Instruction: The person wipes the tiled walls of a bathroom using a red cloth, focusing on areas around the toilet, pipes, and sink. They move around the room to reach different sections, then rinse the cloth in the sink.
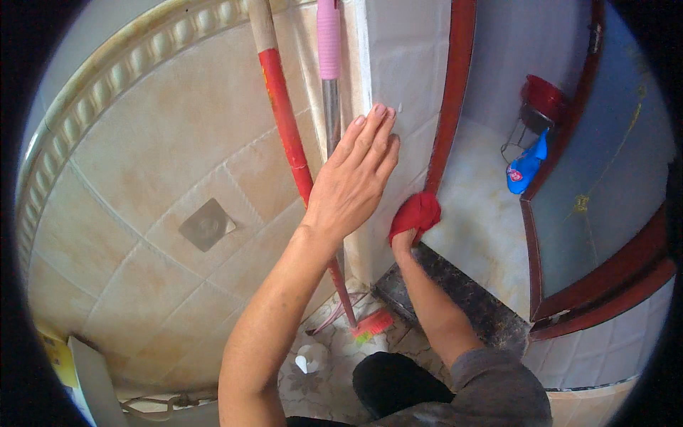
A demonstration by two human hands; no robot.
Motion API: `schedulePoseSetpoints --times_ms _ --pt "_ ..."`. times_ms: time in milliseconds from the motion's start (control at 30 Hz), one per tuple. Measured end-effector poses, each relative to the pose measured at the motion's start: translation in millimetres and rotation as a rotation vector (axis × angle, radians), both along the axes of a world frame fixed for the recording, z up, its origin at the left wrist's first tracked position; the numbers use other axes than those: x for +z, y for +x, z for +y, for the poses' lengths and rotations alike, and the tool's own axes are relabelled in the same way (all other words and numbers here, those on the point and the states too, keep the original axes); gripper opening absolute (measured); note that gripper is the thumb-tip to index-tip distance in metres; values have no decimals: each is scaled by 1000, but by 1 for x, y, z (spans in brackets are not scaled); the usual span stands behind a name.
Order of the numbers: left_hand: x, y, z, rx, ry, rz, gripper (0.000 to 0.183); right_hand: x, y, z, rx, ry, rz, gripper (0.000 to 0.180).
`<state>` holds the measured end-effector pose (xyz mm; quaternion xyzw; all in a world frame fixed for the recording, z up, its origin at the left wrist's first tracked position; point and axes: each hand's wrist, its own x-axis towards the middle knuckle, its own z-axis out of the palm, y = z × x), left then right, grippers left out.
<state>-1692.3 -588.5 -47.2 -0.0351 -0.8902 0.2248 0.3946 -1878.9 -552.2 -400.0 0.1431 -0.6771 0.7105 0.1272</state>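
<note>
My left hand [355, 165] is held flat with its fingers stretched out, at the white-edged wall corner [368, 64]. Nothing shows in its grasp; whether the palm touches the wall is hidden. Behind that hand and wrist pass a red pole [283, 117] and a metal pole with a pink grip [328, 42]. My right hand [406, 236], mostly covered, has a red cloth [419, 211] bunched in it. The cloth is low on the dark red door frame [440, 144], close to the tiled wall beside it.
A brush head with pink and green bristles [373, 324] rests on the floor near a white pump bottle [312, 357]. A dark stone threshold [464, 288] crosses the doorway. Beyond are a red basin [543, 99], a blue packet [525, 165] and a glass-panelled door [597, 213].
</note>
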Motion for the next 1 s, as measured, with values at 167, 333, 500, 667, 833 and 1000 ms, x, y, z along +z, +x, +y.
schedulePoseSetpoints --times_ms 167,333,500,667,833,1000 --pt "11 1 4 30 -52 -4 40 -151 37 6 343 -600 -1065 68" --pt "15 0 5 -17 -56 -101 45 -118 69 -3 195 -537 -1155 63" --pt "25 27 4 -187 215 -160 51 68 135 -22 227 -220 -474 62" --pt "69 43 27 -317 707 -132 63 242 138 16 220 236 467 61" --pt "130 53 48 -351 825 63 56 384 80 31 210 525 1025 60" --pt "181 56 67 -316 882 70 54 505 34 17 106 472 1069 59"
